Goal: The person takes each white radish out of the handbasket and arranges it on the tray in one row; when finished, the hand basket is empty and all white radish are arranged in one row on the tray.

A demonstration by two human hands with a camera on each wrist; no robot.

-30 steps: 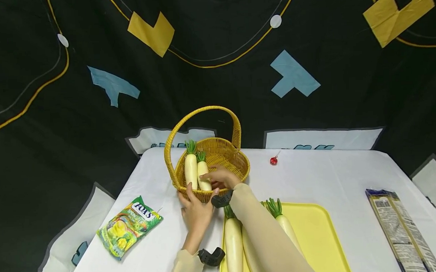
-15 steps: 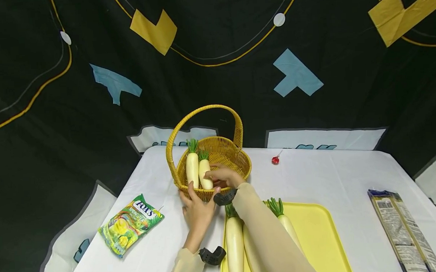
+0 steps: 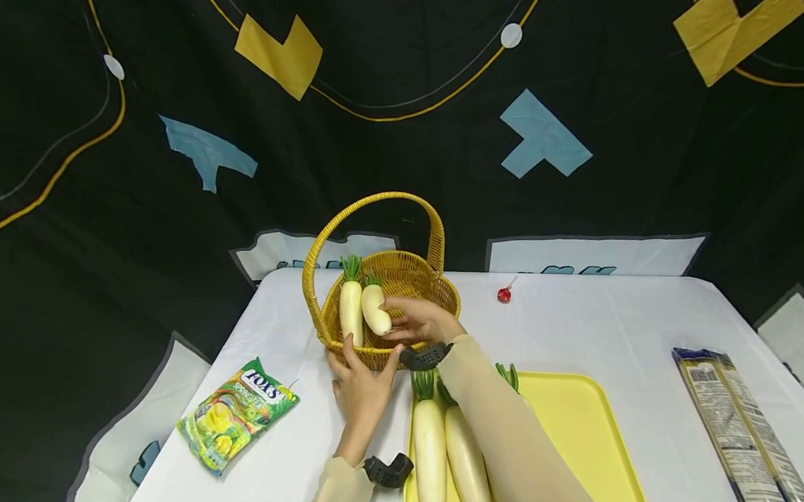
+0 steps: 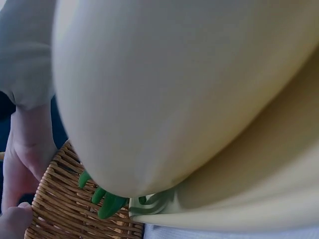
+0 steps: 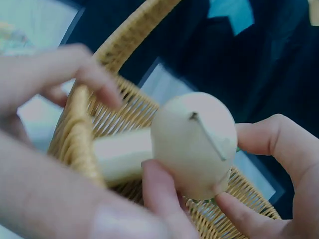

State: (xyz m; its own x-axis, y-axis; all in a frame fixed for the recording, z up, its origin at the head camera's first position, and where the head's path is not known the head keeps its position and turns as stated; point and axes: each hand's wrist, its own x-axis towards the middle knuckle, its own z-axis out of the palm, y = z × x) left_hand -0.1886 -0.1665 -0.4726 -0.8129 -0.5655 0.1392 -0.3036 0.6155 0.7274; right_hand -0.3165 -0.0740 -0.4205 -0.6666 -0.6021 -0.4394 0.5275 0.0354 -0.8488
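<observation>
My right hand (image 3: 426, 320) pinches the lower end of a short white radish (image 3: 375, 311) with green leaves, inside the yellow wicker basket (image 3: 412, 264). In the right wrist view this radish (image 5: 194, 144) points its root end at the camera, with fingertips on both sides. Another white radish (image 3: 351, 313) leans beside it on the left. My left hand (image 3: 363, 393) holds the basket's front rim, its fingers spread on the wall and one finger bent over the edge. In the left wrist view, a large white radish (image 4: 159, 89) hides much of the basket.
A yellow tray (image 3: 581, 437) at the front holds several large radishes (image 3: 430, 449), partly covered by the right sleeve. A green candy packet (image 3: 238, 418) lies left, a red lollipop (image 3: 504, 295) behind the tray, and a long flat packet (image 3: 740, 424) far right. Dark cloth hangs behind.
My right hand has shifted slightly right and up, drawing the radish's lower end up from the basket's front and tilting it. My left hand stays at the rim.
</observation>
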